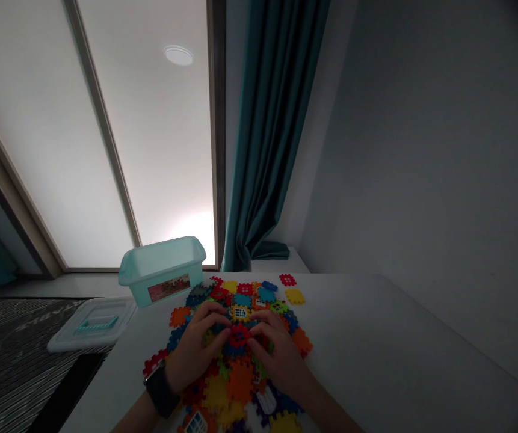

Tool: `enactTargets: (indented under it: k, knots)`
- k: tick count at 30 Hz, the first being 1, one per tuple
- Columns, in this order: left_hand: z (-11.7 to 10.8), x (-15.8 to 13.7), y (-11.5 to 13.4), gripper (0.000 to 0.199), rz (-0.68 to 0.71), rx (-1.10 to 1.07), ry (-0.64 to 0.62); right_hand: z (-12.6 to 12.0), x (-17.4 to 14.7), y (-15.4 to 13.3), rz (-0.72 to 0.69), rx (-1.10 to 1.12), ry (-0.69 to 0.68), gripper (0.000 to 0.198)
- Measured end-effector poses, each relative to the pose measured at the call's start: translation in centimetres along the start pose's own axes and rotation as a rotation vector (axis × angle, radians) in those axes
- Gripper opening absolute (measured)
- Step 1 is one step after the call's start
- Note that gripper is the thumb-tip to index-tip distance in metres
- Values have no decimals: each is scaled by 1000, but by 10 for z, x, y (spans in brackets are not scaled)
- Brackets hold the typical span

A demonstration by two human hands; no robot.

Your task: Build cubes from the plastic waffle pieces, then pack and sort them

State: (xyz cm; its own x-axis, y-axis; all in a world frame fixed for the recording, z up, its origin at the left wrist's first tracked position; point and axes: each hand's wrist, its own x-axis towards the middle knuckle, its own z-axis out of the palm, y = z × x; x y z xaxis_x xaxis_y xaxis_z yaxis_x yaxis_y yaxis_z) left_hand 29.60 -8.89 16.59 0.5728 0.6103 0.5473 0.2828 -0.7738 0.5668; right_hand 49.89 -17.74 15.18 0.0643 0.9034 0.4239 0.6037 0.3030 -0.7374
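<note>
A red notched building tile [239, 335] with window-like cut-outs is held between my two hands, over a heap of similar tiles. My left hand [199, 347], with a dark watch [162, 388] on its wrist, has its thumb and fingers closed at the tile's left edge. At the right edge, the thumb and fingers of my right hand [279, 355] close on the same tile. Just beyond it lies a yellow tile [240, 313] with a white window. Nearer to me are an orange tile [240, 380] and a yellow tile [216, 392]. My palms hide part of the heap.
A pale green plastic tub [166, 273] stands at the table's back left. Its clear lid [94, 325] with a teal handle lies to the left. A red tile [287, 280] lies at the heap's far right. A teal curtain [268, 150] hangs behind the white table [376, 349].
</note>
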Motion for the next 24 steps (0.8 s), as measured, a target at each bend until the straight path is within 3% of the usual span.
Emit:
enactTargets:
  k: [6, 13, 18, 22, 24]
  knots:
    - [11, -8, -16, 58, 238, 294, 86, 1, 4, -2, 188, 205, 35, 24]
    - [8, -6, -19, 49, 304, 384, 128, 7, 3, -4, 282, 242, 14, 28]
    - [6, -6, -24, 44, 259, 345, 95, 4, 1, -1, 165, 135, 64, 14]
    - [7, -7, -30, 45, 188, 301, 89, -5, -1, 4, -46, -64, 103, 34]
    - [8, -7, -32, 45, 180, 279, 86, -8, -1, 6, -189, -153, 97, 34]
